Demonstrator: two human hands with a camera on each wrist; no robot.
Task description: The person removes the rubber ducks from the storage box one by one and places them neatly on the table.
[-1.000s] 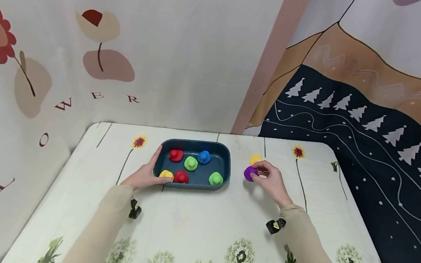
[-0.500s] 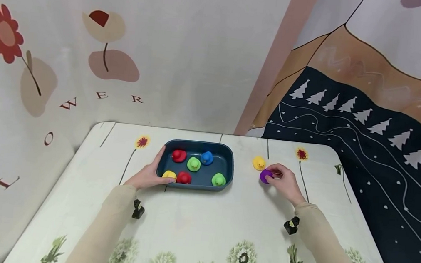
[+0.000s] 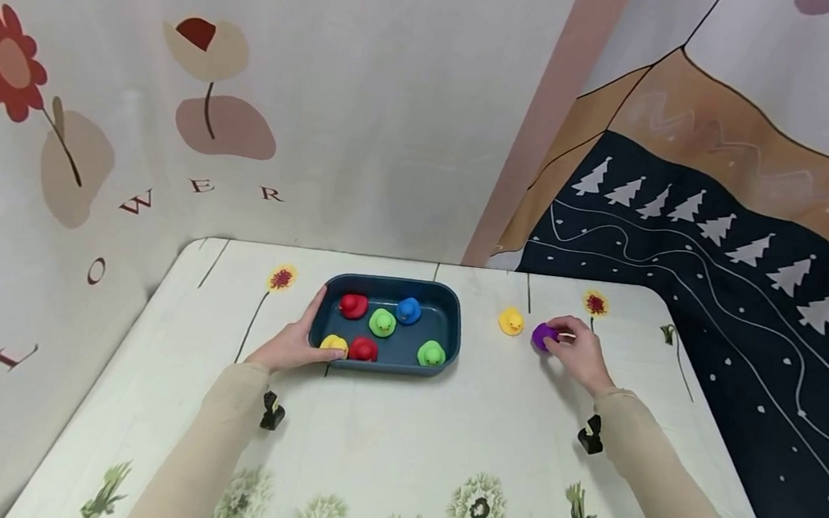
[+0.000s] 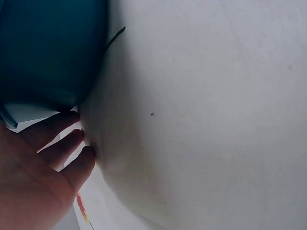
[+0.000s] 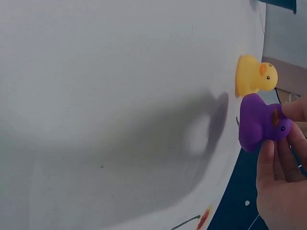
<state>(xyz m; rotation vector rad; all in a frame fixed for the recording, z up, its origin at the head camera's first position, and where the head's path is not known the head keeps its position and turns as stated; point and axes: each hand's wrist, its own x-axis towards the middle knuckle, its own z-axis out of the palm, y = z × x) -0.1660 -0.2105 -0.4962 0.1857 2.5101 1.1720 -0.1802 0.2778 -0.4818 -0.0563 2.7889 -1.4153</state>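
My right hand [image 3: 580, 356] pinches a purple rubber duck [image 3: 544, 337] by its head, fingers on one side and thumb on the other. In the right wrist view the purple duck [image 5: 259, 123] is held off the table, its shadow falling beside it. A yellow rubber duck [image 3: 511, 321] stands on the table just left of it. My left hand [image 3: 294, 349] holds the left end of a dark blue tray [image 3: 407, 349], thumb over the near rim and fingers along the outer side. Inside are red [image 3: 353, 306], blue [image 3: 408, 311], green [image 3: 382, 323] and yellow ducks [image 3: 334, 344].
A white cloth [image 3: 384, 437] printed with flowers covers the table. Curtains [image 3: 367, 123] hang behind it, and a dark printed fabric [image 3: 681, 258] lies along the right side. Each wrist wears a small black camera [image 3: 273, 411].
My right hand has carried the purple duck to the right, away from the standing yellow duck, which now shows fully. My left hand stays on the tray. The head view shifted slightly.
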